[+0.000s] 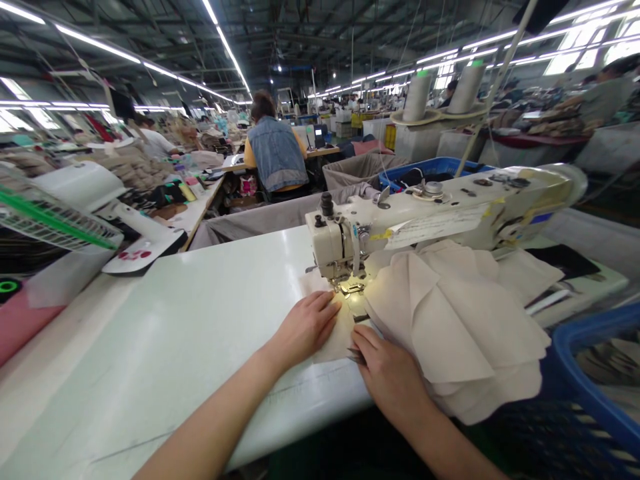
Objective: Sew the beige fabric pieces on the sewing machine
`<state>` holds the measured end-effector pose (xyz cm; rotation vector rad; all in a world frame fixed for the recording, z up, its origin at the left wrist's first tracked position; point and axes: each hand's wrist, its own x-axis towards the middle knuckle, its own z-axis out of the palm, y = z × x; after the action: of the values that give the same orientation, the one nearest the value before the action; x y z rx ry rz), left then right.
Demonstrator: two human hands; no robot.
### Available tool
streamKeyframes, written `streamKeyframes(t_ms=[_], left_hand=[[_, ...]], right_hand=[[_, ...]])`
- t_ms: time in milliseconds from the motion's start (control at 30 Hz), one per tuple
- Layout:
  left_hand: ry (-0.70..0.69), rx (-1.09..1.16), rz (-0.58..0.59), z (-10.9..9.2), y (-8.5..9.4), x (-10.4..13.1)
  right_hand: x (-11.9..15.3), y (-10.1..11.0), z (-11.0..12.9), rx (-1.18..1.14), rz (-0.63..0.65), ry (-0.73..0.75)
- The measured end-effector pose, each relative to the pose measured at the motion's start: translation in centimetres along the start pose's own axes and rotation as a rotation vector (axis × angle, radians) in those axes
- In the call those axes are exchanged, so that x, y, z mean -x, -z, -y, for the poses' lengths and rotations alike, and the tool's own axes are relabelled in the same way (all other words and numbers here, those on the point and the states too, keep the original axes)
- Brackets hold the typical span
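The left hand (307,327) lies with fingers together on a pale cloth (333,343) at the foot of the sewing machine (425,213), while the right hand (387,367) (just beside it) curls around a metal tool (356,356).

On your left stands a white fan (83,181), a green strip (55,220) across its grille, with pink material (27,328) nearer you. Far ahead, a co-worker (275,143) in a denim vest (280,160) faces away. A blue basket (561,343) sits at your near right.
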<state>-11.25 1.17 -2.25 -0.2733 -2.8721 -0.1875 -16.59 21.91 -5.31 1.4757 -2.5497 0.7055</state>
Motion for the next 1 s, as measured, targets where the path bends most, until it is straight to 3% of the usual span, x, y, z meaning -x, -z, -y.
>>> streamKeyframes(t_ms=[333,500,700,833,933,1000], left_hand=[[-0.022,0.01,-0.012,-0.1,0.3,-0.1],[0.033,-0.006,-0.008,-0.6,-0.3,0.0],[0.078,-0.087,0.018,-0.5,-1.1,0.5],[0.087,-0.107,0.028,-0.4,0.3,2.0],[0.124,-0.124,0.043,-2.2,2.2,3.3],[0.148,-0.091,0.117,-3.9,3.1,3.8]], right_hand=[[-0.1,0.0,-0.1,0.004,-0.001,0.024],[0.0,-0.2,0.1,0.022,-0.006,0.014],[0.2,-0.2,0.1,-0.027,-0.109,0.021],[0.5,-0.4,-0.3,-0.077,-0.166,0.064],[0.6,-0.4,-0.4,-0.103,-0.175,0.083],[0.7,-0.2,-0.3,-0.14,-0.177,0.083]])
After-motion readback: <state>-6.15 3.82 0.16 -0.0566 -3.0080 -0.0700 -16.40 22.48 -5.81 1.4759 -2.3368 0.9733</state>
